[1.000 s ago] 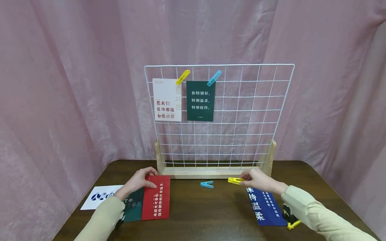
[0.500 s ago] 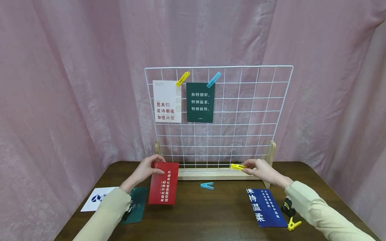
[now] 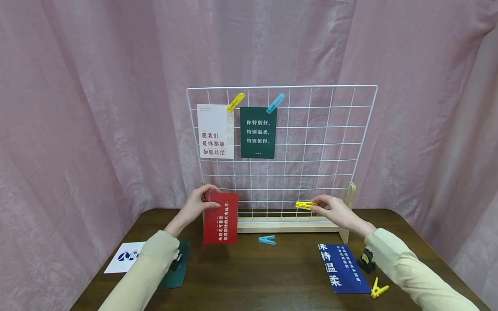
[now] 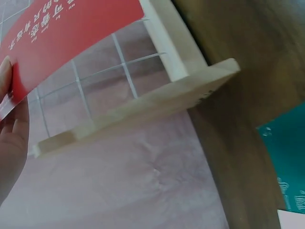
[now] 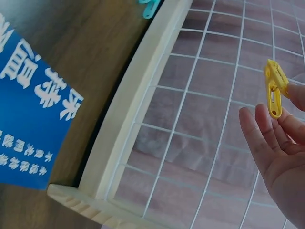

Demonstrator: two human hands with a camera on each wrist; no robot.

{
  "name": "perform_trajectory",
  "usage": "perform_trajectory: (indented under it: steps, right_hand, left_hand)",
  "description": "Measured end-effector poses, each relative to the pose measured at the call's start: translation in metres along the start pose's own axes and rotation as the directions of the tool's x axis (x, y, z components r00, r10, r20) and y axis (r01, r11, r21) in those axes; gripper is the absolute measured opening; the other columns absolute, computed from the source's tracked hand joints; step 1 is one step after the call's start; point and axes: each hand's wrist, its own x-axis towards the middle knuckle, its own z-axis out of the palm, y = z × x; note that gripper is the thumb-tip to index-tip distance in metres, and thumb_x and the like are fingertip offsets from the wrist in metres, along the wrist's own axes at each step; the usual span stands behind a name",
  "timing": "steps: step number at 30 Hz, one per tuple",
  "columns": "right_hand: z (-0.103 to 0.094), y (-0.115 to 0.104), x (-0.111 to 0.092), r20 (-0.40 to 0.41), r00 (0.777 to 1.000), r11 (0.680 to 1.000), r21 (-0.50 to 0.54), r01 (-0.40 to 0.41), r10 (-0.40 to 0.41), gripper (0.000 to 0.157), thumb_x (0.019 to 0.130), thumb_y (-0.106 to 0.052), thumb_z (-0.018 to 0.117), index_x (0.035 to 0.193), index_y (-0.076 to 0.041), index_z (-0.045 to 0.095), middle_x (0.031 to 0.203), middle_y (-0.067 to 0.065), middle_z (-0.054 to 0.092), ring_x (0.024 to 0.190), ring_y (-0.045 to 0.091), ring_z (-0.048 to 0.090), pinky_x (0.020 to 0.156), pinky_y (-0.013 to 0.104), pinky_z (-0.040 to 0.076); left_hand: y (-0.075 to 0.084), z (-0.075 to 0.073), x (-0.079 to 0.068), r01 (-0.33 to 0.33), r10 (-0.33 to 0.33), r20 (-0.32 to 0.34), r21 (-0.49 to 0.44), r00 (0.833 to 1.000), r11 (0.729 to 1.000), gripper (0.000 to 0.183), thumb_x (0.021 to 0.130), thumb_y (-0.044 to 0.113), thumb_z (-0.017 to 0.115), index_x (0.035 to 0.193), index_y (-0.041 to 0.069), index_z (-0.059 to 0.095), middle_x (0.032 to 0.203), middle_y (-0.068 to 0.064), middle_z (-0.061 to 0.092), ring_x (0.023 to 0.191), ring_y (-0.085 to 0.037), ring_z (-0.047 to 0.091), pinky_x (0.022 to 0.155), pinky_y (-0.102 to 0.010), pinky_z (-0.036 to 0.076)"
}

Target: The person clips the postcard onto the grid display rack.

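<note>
My left hand (image 3: 196, 204) pinches a red card (image 3: 220, 220) with white lettering by its upper left part, thumb in front. The card hangs upright, off the table, before the lower left of the white wire grid (image 3: 303, 175). Over on the right, my right hand (image 3: 335, 211) pinches a yellow clothespin (image 3: 305, 205) between thumb and fingers, in front of the grid's lower right. In the right wrist view the yellow clothespin (image 5: 274, 89) points away from the fingertips. A white card (image 3: 215, 137) and a dark green card (image 3: 258, 133) hang clipped on the grid.
A blue clothespin (image 3: 267, 240) lies before the wooden base (image 3: 288, 226). At right are a blue card (image 3: 342, 268) and another yellow clothespin (image 3: 379, 288). Left, a green card (image 3: 180, 270) and a white card (image 3: 123, 258) lie partly under my forearm.
The red card has been lifted off the green card and moved up and right in my left hand. My right hand has raised the yellow clothespin from the table.
</note>
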Motion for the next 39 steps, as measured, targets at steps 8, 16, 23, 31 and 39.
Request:
perform_trajectory:
  steps: [8, 16, 23, 31, 39]
  right_hand:
    - [0.001, -0.010, 0.013, -0.026, 1.000, 0.998, 0.058, -0.013, 0.015, 0.029, 0.092, -0.021, 0.055, 0.107, 0.004, 0.059, 0.089, 0.008, 0.063, 0.074, 0.017, 0.061, 0.066, 0.034, 0.050]
    - [0.002, -0.024, 0.032, -0.055, 0.997, 0.995, 0.078, 0.067, -0.063, 0.025, 0.092, -0.009, 0.053, 0.110, 0.008, 0.057, 0.091, 0.014, 0.064, 0.077, 0.020, 0.062, 0.067, 0.029, 0.050]
    - [0.009, -0.043, 0.049, -0.100, 0.989, 0.989, 0.092, 0.120, -0.111, 0.025, 0.090, -0.007, 0.055, 0.109, 0.008, 0.057, 0.092, 0.015, 0.064, 0.079, 0.027, 0.062, 0.068, 0.032, 0.050]
    - [0.016, -0.059, 0.071, -0.174, 0.974, 0.986, 0.050, 0.159, -0.148, 0.022, 0.088, -0.002, 0.056, 0.107, 0.011, 0.059, 0.093, 0.018, 0.063, 0.075, 0.021, 0.063, 0.063, 0.028, 0.050]
    - [0.032, -0.082, 0.091, -0.230, 0.953, 0.976, 0.048, 0.214, -0.197, 0.017, 0.085, 0.003, 0.058, 0.100, 0.011, 0.063, 0.090, 0.020, 0.064, 0.073, 0.025, 0.064, 0.063, 0.030, 0.051]
  left_hand:
    - [0.042, -0.003, 0.009, -0.007, 0.006, -0.082, -0.015, 0.997, 1.000, 0.035, 0.074, -0.009, 0.069, 0.106, -0.008, 0.056, 0.096, -0.022, 0.058, 0.077, -0.032, 0.055, 0.066, -0.035, 0.049]
    - [0.034, -0.007, 0.024, -0.070, 0.060, -0.158, -0.062, 0.986, 0.996, 0.035, 0.072, -0.011, 0.070, 0.104, -0.010, 0.057, 0.097, -0.025, 0.058, 0.079, -0.036, 0.054, 0.063, -0.028, 0.047]
    - [0.006, -0.009, 0.039, -0.048, 0.032, -0.194, -0.077, 0.980, 0.996, 0.036, 0.071, -0.005, 0.074, 0.104, -0.004, 0.060, 0.099, -0.017, 0.060, 0.080, -0.026, 0.055, 0.063, -0.024, 0.047]
    - [0.004, -0.013, 0.045, -0.027, 0.029, -0.225, 0.010, 0.974, 1.000, 0.035, 0.071, -0.003, 0.074, 0.104, 0.000, 0.060, 0.097, -0.014, 0.061, 0.079, -0.024, 0.055, 0.065, -0.028, 0.047]
    - [0.006, -0.008, 0.047, -0.041, 0.051, -0.226, 0.047, 0.973, 0.998, 0.035, 0.070, -0.003, 0.075, 0.103, -0.001, 0.061, 0.094, -0.014, 0.062, 0.076, -0.023, 0.056, 0.063, -0.028, 0.046]
